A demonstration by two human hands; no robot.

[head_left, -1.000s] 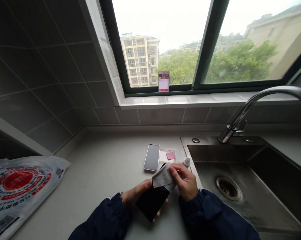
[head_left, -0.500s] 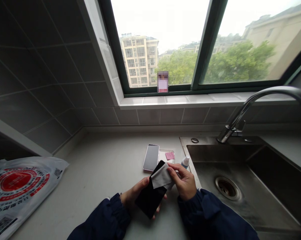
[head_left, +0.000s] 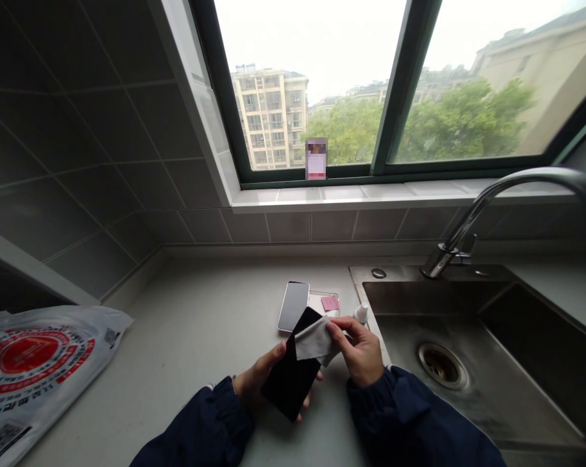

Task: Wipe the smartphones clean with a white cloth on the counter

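My left hand [head_left: 258, 375] is wrapped round a black phone [head_left: 291, 383], thumb on its left edge and fingertips showing at the right edge. The phone is held tilted above the counter. Between the thumb and fingers of my right hand [head_left: 361, 350] is a grey cloth [head_left: 315, 338] with a zigzag edge, lying over the upper right part of the phone's dark face. Behind them a second phone [head_left: 293, 305] with a pale rim lies on the counter, beside a clear case [head_left: 334, 295] with a pink piece of paper [head_left: 329, 303]. A small white-capped bottle [head_left: 361, 312] stands partly hidden behind my right hand.
To the right is a steel sink [head_left: 497, 415] with a curved chrome faucet [head_left: 468, 224]. A white plastic bag [head_left: 105, 324] with red and black print lies at the left on the pale counter [head_left: 176, 324]. The window ledge [head_left: 346, 194] runs along the back.
The cloth and my right fingers have shifted slightly on the phone, uncovering a little more of its top corner. The phone has tipped slightly; the things on the counter stay put.
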